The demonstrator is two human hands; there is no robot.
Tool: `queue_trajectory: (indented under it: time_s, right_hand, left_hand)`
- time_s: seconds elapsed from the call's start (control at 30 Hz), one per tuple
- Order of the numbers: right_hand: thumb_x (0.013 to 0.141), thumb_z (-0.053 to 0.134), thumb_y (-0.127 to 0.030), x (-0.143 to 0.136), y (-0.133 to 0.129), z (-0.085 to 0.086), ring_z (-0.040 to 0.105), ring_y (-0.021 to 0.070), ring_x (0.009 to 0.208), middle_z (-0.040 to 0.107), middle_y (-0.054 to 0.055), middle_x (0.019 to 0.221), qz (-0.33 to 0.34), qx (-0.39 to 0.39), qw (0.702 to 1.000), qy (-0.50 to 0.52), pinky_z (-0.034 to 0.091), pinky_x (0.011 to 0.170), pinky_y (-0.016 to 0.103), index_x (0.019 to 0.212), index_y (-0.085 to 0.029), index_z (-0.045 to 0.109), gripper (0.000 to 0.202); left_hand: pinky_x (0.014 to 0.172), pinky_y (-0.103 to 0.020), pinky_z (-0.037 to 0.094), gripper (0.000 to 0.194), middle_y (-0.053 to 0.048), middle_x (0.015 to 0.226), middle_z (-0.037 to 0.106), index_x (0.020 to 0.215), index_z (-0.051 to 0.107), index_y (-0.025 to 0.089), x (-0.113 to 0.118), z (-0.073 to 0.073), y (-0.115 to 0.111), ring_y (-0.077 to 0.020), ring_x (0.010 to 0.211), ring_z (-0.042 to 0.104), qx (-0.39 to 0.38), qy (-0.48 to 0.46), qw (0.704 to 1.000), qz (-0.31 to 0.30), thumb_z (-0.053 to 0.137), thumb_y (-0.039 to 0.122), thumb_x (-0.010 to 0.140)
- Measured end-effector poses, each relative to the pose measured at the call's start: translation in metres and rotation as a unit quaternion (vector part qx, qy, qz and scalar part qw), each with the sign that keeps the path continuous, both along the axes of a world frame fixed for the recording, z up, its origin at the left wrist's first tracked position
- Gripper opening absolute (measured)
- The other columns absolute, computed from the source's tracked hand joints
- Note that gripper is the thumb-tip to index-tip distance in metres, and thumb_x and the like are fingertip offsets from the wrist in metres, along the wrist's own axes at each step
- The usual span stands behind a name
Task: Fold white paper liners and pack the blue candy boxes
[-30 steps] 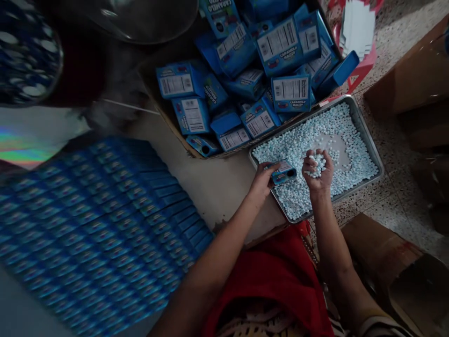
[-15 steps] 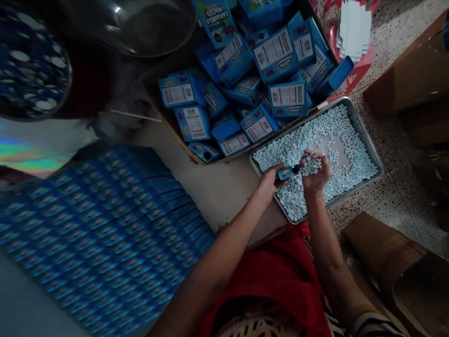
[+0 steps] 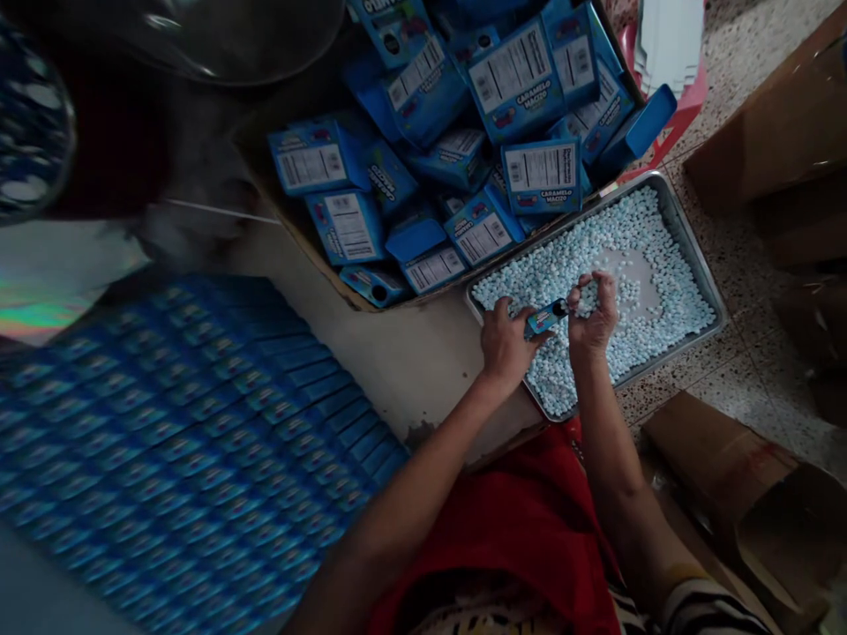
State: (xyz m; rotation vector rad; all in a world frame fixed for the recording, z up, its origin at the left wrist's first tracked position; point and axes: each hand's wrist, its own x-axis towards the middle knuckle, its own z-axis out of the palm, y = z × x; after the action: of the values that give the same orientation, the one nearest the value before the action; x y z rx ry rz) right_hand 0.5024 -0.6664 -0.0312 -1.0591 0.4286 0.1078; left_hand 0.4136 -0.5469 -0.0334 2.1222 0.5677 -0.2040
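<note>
My left hand grips a small blue candy box over the metal tray, its dark open end turned toward my right hand. Cupped right beside that opening, my right hand has its fingers curled around some small pale blue and white candies. Whether any are inside the box I cannot see. Under both hands, the tray is spread with many more of these candies, and a bare patch of its bottom shows near the middle.
Behind the tray stands a carton heaped with blue "Caramelo Macizo" boxes. Rows of blue boxes fill the left. A large bowl is at the upper left. Brown cardboard boxes stand on the right, and white sheets lie on a red stool.
The box's open end has tipped slightly upward, and my left hand's fingers have shifted around it. Fewer candies show in my right hand, whose fingers are curled more. The view has shifted a little.
</note>
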Motion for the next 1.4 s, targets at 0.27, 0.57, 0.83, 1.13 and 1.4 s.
queue_trajectory:
  time_s: [0.27,0.57,0.83,1.13,1.4]
  right_hand:
    - [0.087,0.058,-0.058,-0.009,0.000,0.036,0.055,0.0180,0.075,0.043,-0.001,0.075,0.035,-0.060,0.995,-0.067,0.050,0.079,0.036,0.093,-0.030,0.058,0.029]
    - [0.092,0.051,-0.057,-0.015,-0.002,0.052,0.055,0.0146,0.074,0.057,0.003,0.091,0.010,-0.006,0.997,-0.080,0.050,0.079,0.035,0.082,-0.027,0.061,0.033]
    - [0.089,0.054,-0.053,-0.025,0.001,0.059,0.059,0.0183,0.084,0.055,0.003,0.086,-0.006,-0.008,0.994,-0.110,0.049,0.094,0.041,0.072,-0.026,0.059,0.032]
    - [0.091,0.048,-0.053,-0.035,0.009,0.052,0.063,0.0237,0.104,0.065,0.004,0.096,0.027,-0.070,0.982,-0.174,0.043,0.108,0.049,0.074,-0.027,0.066,0.036]
    - [0.098,0.042,-0.047,-0.046,-0.030,0.011,0.060,0.0264,0.126,0.067,0.007,0.122,0.069,-0.298,0.938,-0.160,0.042,0.112,0.054,0.091,-0.026,0.066,0.032]
  left_hand:
    - [0.103,-0.042,0.052,0.039,-0.007,0.114,0.073,0.119,0.069,0.025,-0.003,0.013,-0.004,-0.0284,0.112,0.066,0.070,-0.106,0.989,-0.074,0.075,0.016,0.081]
    - [0.101,-0.041,0.053,0.036,-0.007,0.111,0.073,0.112,0.069,0.024,-0.004,0.017,-0.001,-0.0270,0.109,0.067,0.071,-0.121,0.988,-0.056,0.072,0.011,0.078]
    - [0.098,-0.038,0.053,0.036,-0.007,0.107,0.069,0.106,0.065,0.023,0.002,0.018,-0.004,-0.0261,0.107,0.066,0.057,-0.119,0.990,-0.051,0.069,0.009,0.073]
    - [0.091,-0.037,0.052,0.029,-0.006,0.101,0.067,0.098,0.060,0.025,0.011,0.017,-0.008,-0.0263,0.101,0.064,0.096,-0.129,0.984,-0.072,0.069,0.009,0.075]
    - [0.093,-0.038,0.051,0.031,-0.007,0.105,0.069,0.101,0.064,0.024,0.008,0.008,0.006,-0.0275,0.104,0.064,0.116,-0.137,0.978,-0.110,0.067,0.005,0.076]
